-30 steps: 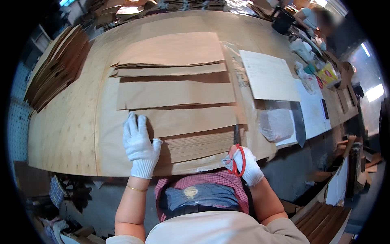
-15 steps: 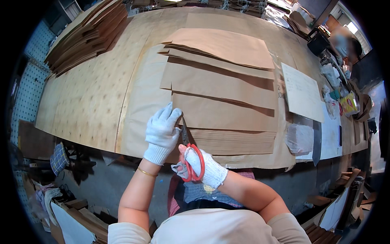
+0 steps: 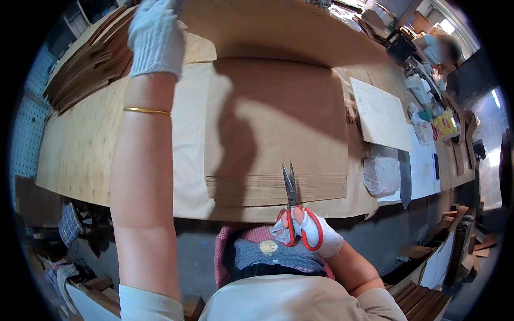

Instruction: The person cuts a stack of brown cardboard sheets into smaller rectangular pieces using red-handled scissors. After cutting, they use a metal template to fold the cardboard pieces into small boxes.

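Observation:
My left hand (image 3: 157, 40), in a white knitted glove, is raised high at the upper left with its fingertips near the picture's edge. It grips a lifted sheet of brown paper (image 3: 278, 29), which stretches rightward across the far side of the table. Below that lies a neat stack of brown paper (image 3: 300, 123), its layered near edges showing, with a shadow across it. Red-handled scissors (image 3: 290, 192) are in my gloved right hand (image 3: 325, 235), at the table's near edge. Their blades point away from me, slightly apart, over the stack's front edge.
A tall pile of brown sheets (image 3: 88, 69) stands at the far left. Right of the stack are a whitish board (image 3: 380, 115), a plastic-wrapped bundle (image 3: 381, 174) and a dark flat blade-like strip (image 3: 405, 179). Another person (image 3: 436, 51) is at the far right.
My left hand has swung up and away from the stack's near-left corner, lifting the brown paper. My right hand has drawn the scissors rightward, off the corner; the fanned sheets no longer lie on the stack.

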`<move>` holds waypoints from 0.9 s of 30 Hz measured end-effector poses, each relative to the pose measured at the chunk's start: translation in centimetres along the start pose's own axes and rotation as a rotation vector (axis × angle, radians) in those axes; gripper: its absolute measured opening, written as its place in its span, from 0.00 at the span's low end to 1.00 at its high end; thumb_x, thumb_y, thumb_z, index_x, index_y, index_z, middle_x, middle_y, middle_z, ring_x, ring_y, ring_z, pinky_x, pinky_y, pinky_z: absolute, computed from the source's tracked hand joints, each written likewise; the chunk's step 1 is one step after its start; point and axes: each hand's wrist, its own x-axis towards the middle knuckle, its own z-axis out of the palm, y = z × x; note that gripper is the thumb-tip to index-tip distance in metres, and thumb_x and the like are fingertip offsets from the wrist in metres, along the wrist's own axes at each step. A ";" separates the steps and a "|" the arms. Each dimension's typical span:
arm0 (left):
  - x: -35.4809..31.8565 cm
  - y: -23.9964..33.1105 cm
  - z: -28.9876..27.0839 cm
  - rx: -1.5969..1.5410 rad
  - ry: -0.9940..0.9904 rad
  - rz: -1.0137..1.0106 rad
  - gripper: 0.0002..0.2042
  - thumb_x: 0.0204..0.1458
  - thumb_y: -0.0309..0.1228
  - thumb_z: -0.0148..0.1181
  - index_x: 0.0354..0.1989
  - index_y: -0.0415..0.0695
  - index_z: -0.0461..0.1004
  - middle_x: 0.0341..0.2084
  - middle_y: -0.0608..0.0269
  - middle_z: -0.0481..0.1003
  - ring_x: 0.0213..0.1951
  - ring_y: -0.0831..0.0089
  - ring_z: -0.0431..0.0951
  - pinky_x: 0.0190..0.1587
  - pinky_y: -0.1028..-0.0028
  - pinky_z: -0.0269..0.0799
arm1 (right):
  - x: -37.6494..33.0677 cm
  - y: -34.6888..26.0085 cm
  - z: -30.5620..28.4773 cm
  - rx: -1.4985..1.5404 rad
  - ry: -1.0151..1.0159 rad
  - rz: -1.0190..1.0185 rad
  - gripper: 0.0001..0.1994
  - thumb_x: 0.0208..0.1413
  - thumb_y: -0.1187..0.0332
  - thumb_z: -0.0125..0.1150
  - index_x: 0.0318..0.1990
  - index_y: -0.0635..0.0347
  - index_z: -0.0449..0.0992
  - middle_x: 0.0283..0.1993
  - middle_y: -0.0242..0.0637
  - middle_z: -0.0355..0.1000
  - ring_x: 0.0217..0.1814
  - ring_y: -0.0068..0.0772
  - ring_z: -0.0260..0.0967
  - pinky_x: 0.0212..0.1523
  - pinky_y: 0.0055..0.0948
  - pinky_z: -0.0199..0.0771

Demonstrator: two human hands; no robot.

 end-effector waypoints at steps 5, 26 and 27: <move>-14.0 3.7 -0.2 -0.080 -0.710 -0.117 0.18 0.54 0.36 0.57 0.54 0.51 0.77 0.57 0.54 0.74 0.55 0.52 0.75 0.56 0.57 0.72 | -0.2 0.9 -1.2 0.206 0.098 0.062 0.29 0.73 0.44 0.35 0.33 0.62 0.70 0.31 0.40 0.68 0.33 0.34 0.66 0.39 0.31 0.68; -21.3 16.3 -4.2 -0.078 -1.043 -0.006 0.23 0.38 0.29 0.70 0.48 0.45 0.75 0.53 0.58 0.77 0.45 0.59 0.79 0.44 0.62 0.77 | 1.6 1.1 -4.0 -0.026 0.179 0.100 0.29 0.67 0.39 0.49 0.30 0.60 0.73 0.32 0.39 0.73 0.36 0.33 0.74 0.38 0.33 0.78; -21.6 16.3 -4.0 -0.055 -1.040 -0.005 0.23 0.38 0.29 0.70 0.47 0.45 0.75 0.52 0.58 0.77 0.45 0.59 0.79 0.44 0.62 0.77 | 1.5 1.1 -3.9 -0.075 0.225 0.103 0.29 0.66 0.40 0.50 0.31 0.60 0.73 0.32 0.39 0.74 0.36 0.33 0.74 0.37 0.32 0.78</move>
